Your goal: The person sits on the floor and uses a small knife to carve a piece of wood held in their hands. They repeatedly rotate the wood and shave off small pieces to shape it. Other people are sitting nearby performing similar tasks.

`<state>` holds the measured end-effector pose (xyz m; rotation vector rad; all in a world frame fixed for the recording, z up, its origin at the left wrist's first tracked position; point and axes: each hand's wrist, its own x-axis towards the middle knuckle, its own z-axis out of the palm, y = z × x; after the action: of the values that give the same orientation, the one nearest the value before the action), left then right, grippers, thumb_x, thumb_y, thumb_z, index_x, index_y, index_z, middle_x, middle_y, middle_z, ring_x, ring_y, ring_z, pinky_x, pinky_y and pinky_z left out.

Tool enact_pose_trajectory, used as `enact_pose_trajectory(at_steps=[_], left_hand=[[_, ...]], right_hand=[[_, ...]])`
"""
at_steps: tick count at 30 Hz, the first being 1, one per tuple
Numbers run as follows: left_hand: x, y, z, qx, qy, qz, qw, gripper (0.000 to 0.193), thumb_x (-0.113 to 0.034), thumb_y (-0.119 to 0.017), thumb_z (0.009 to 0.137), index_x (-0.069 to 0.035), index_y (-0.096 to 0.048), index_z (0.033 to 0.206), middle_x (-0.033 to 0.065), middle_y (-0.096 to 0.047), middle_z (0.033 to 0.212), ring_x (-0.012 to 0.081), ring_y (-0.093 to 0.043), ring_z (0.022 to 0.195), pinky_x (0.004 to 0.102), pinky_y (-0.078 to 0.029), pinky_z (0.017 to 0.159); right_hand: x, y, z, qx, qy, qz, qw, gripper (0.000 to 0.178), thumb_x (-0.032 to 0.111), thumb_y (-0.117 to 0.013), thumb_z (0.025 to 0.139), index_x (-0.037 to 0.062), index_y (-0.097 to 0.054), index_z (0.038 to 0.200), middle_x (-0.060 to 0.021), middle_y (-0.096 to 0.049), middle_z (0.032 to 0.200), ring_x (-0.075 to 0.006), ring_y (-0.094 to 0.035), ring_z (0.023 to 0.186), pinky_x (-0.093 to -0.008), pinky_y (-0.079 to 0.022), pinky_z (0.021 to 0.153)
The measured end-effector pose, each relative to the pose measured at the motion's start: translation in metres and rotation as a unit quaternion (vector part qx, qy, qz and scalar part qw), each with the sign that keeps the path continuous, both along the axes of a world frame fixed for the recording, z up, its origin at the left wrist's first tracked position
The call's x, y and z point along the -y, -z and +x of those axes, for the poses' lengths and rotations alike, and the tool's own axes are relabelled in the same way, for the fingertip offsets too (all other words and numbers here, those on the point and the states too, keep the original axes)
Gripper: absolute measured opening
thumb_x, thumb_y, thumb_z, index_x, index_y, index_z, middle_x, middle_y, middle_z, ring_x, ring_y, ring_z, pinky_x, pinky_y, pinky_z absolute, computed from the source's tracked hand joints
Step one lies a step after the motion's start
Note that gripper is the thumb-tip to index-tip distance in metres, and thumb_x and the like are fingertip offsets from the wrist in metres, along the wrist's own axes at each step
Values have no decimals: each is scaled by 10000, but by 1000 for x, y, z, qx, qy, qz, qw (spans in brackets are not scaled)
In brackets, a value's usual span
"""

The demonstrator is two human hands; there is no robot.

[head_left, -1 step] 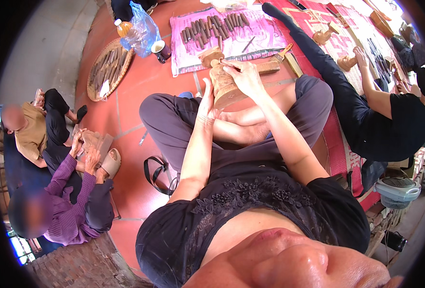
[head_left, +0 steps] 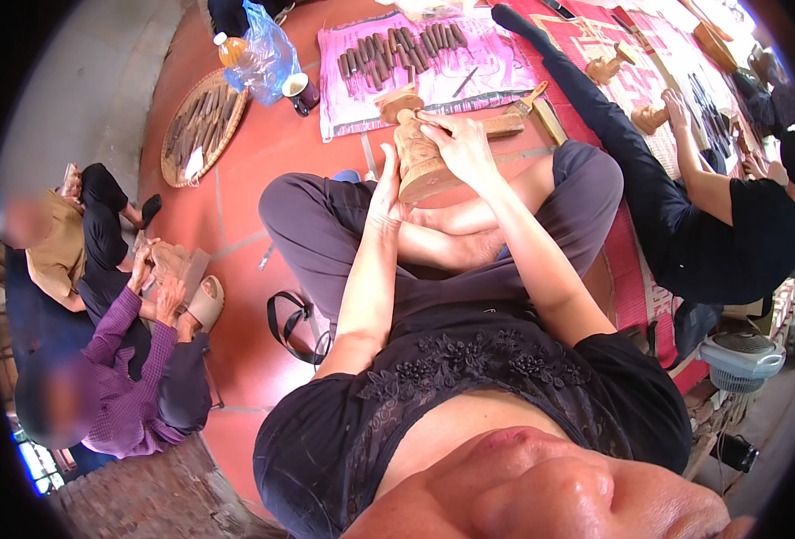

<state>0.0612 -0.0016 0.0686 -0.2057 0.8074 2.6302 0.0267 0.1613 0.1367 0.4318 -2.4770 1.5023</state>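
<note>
A light-brown wood carving [head_left: 420, 166], with a rounded base and a narrow neck under a wider top, is held above my crossed legs. My left hand [head_left: 386, 190] supports it along its left side and lower end, the thumb stretched upward. My right hand [head_left: 465, 151] lies on its upper right, thumb and fingertips pressed near the neck. Whether a small tool is between those fingertips, I cannot make out. Just beyond my right hand lie a wooden block [head_left: 503, 126] and a flat brush [head_left: 535, 95] with an orange handle.
Ahead, a pink sheet [head_left: 505, 72] carries several dark-handled carving tools [head_left: 397, 49]. At front left are a round basket [head_left: 169, 160] of tools, a cup [head_left: 301, 95], a blue plastic bag [head_left: 270, 54] and a bottle [head_left: 230, 49]. People sit working on both sides; a fan [head_left: 740, 359] stands at right.
The carving's top has tipped slightly to the right. Both hands keep the same hold on it.
</note>
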Motion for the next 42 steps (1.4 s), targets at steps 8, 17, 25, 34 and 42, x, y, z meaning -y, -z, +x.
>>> enact_pose_trajectory(at_steps=[8,17,25,34,42], left_hand=[[1,-1,-12,-9,-11,-181,983,602,-510,-520,1035,-51,-517,1425,105,-605,1365,207,-614,1217,371,-516,1004],[8,18,-42,-26,-97,-238,966,471,-406,-569,1039,-57,-597,1354,52,-678,1231,150,-654,1105,312,-521,957],[-3,52,-45,73,-80,-268,957,444,-365,-648,1000,-18,-651,1278,67,-688,1202,153,-637,1096,306,-484,984],[-5,41,-51,81,-83,-309,944,469,-338,-633,1008,5,-612,1327,95,-663,1259,190,-634,1137,351,-511,984],[1,36,-55,118,-111,-278,947,472,-390,-622,1005,-16,-618,1293,97,-673,1249,229,-665,1104,384,-534,954]], right_hand=[[-2,20,33,-76,14,39,996,261,48,-603,936,30,-721,1168,-172,-658,1279,-331,-675,1123,-401,-542,980],[11,39,19,-64,-5,74,995,269,62,-593,947,54,-722,1183,-153,-687,1238,-304,-648,1184,-400,-523,1001],[8,68,-38,-6,-15,22,1000,245,146,-597,954,67,-745,1134,-158,-715,1156,-320,-690,1068,-408,-555,935],[6,79,-37,45,67,10,997,237,165,-636,937,61,-739,1123,-164,-707,1167,-368,-688,1027,-456,-569,865],[3,66,-9,61,42,26,997,247,125,-614,931,56,-729,1138,-184,-719,1099,-378,-704,947,-483,-580,791]])
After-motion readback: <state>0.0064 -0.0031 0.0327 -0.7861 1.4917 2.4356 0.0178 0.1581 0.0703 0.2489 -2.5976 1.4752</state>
